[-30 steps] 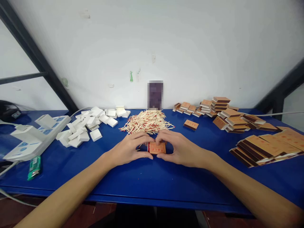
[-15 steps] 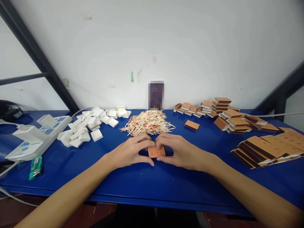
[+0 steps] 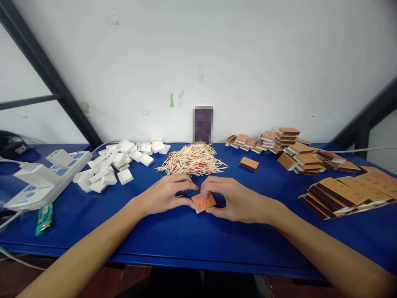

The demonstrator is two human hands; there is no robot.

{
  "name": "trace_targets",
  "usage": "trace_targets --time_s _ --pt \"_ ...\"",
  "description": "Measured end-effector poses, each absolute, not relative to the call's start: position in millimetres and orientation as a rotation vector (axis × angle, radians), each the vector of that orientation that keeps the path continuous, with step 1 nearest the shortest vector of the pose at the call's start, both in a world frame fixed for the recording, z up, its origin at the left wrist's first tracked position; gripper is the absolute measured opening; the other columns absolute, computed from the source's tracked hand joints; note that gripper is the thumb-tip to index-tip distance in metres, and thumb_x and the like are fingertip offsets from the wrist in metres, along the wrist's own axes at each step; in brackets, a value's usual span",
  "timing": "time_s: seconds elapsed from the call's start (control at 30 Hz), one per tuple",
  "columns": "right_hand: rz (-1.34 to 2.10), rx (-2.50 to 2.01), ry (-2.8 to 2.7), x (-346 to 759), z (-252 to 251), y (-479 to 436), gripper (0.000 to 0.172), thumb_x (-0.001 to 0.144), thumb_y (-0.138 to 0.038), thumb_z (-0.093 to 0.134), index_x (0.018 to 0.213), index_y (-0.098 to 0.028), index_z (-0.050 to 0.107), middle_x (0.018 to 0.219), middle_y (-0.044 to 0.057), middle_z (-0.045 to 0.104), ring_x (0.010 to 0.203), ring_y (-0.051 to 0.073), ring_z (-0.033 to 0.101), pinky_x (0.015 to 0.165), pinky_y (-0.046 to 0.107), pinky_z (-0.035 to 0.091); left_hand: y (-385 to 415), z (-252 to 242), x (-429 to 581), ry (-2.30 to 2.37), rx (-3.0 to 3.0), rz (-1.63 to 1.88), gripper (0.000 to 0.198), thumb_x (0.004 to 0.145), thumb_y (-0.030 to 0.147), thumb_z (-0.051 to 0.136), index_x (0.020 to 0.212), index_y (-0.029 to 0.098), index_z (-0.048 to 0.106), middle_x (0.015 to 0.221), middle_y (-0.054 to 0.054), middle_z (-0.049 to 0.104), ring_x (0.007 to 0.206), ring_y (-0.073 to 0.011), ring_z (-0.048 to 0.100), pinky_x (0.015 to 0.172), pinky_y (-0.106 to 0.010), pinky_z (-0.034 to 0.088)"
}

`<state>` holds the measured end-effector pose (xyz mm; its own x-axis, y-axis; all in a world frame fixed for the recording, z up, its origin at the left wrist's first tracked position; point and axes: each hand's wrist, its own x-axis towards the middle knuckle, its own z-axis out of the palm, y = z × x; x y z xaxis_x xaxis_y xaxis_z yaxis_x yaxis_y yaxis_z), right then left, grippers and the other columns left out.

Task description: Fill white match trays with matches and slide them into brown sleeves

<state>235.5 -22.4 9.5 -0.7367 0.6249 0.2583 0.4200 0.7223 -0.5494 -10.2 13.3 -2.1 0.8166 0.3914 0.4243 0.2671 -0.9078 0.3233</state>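
Note:
In the head view, a small orange matchbox [image 3: 204, 203] with red print lies turned at a slant in front of me. My right hand [image 3: 228, 198] grips it between thumb and fingers at its right part. My left hand [image 3: 170, 193] is beside its left end, thumb tip touching that end and fingers curved apart from the thumb. Just beyond my hands is a heap of loose red-tipped matches [image 3: 192, 159]. One more matchbox [image 3: 249, 164] lies alone to the right of the heap.
White matchbox trays [image 3: 116, 159] lie piled at left. A power strip [image 3: 70, 167] with plugs and a green packet [image 3: 45, 218] are at far left. Matchboxes [image 3: 305, 159] are stacked at right, near flattened sleeves [image 3: 344, 192]. A blurred dark rectangle [image 3: 202, 124] stands by the wall.
The matchbox has turned, its left end now lower and nearer me. My left thumb has moved up to that end, and the left fingers have drawn back a little from the box.

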Motion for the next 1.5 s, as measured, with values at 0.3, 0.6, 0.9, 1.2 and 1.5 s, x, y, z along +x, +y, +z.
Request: trace_targets --time_s 0.3,0.6,0.9,1.2,1.5 --pt "0.638 -0.760 -2.491 233.3 8.6 -22.5 0.025 0.079 -0.012 0.067 0.102 -0.019 0.062 0.104 0.004 0.061 0.089 0.014 0.058 0.081 0.027 0.046 12.0 -0.9 -12.0 0.568 2.842 0.698 0.034 0.089 0.045 0.062 0.108 0.016 0.064 0.095 -0.007 0.064 0.085 -0.0169 0.062 0.074 -0.028 0.050" --pt "0.317 -1.033 -2.547 252.2 35.9 -47.4 0.021 0.084 -0.016 0.063 0.105 -0.017 0.061 0.102 0.007 0.061 0.090 0.018 0.059 0.076 0.029 0.047 10.6 6.0 -10.8 0.619 2.913 0.734 0.030 0.092 0.040 0.060 0.111 0.017 0.064 0.098 -0.007 0.066 0.084 -0.0167 0.063 0.073 -0.028 0.051" --pt "-0.137 -1.428 -2.201 321.7 31.6 -100.3 0.009 0.091 -0.024 0.056 0.099 -0.022 0.060 0.088 0.003 0.063 0.073 0.016 0.060 0.066 0.028 0.047 9.6 8.3 -10.6 0.689 2.967 0.709 0.023 0.098 0.029 0.048 0.101 0.019 0.068 0.091 -0.006 0.067 0.083 -0.0170 0.064 0.075 -0.029 0.050" --pt "-0.963 -1.666 -2.144 357.1 -35.6 -132.1 0.026 0.096 -0.027 0.046 0.098 -0.015 0.068 0.084 0.010 0.067 0.074 0.026 0.062 0.068 0.039 0.043 9.3 7.7 -7.6 0.639 3.016 0.658 0.026 0.098 0.025 0.044 0.092 0.017 0.068 0.078 -0.003 0.062 0.071 -0.0144 0.058 0.067 -0.027 0.045" --pt "-0.796 -1.581 -2.154 337.5 -22.3 -126.7 0.027 0.099 -0.030 0.041 0.091 -0.018 0.064 0.081 0.007 0.068 0.073 0.022 0.063 0.073 0.035 0.040 26.8 10.1 -25.8 0.977 3.087 0.838 0.036 0.097 0.034 0.045 0.072 0.017 0.065 0.067 -0.002 0.060 0.064 -0.0153 0.055 0.063 -0.028 0.040"
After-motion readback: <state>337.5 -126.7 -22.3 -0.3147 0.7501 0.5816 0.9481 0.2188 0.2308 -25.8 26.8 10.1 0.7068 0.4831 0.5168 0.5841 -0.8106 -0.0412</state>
